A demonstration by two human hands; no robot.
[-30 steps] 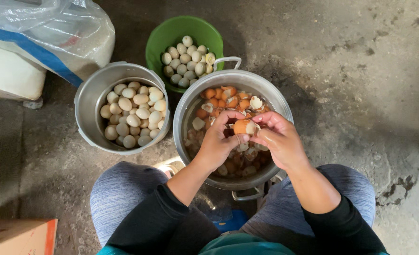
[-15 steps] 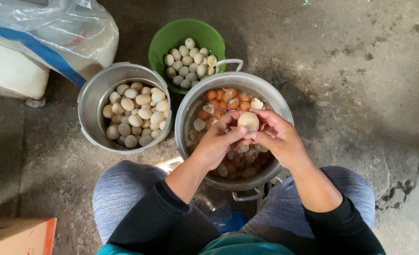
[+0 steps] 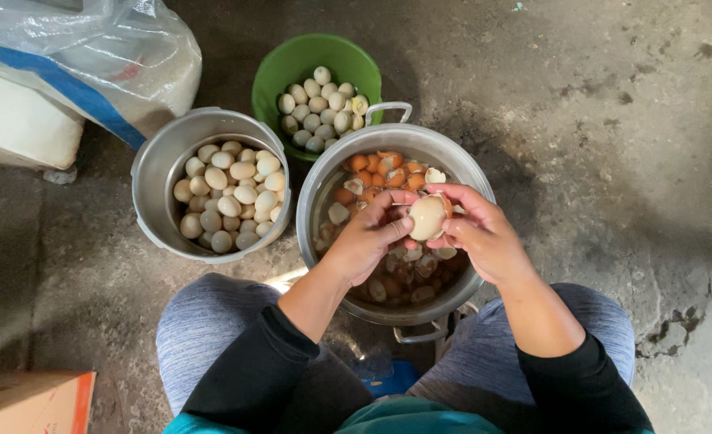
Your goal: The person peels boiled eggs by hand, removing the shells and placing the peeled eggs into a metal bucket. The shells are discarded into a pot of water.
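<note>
A boiled egg (image 3: 426,217), mostly peeled and pale, sits between both hands above the big metal pot (image 3: 460,165). My right hand (image 3: 480,233) cups it from the right. My left hand (image 3: 368,237) pinches at its left side, where a thin piece of brown shell sticks out. Inside the pot lie several brown eggs and broken shell pieces (image 3: 380,169) in water.
A smaller metal pot (image 3: 151,169) full of peeled pale eggs stands to the left. Behind is a green plastic bucket (image 3: 291,60) with more peeled eggs. A clear plastic sack (image 3: 91,48) lies at top left, a cardboard box (image 3: 30,402) at bottom left. My knees flank the big pot.
The egg has lost most of its brown shell and now shows its pale surface. Both hands stay over the pot, turning the egg slightly.
</note>
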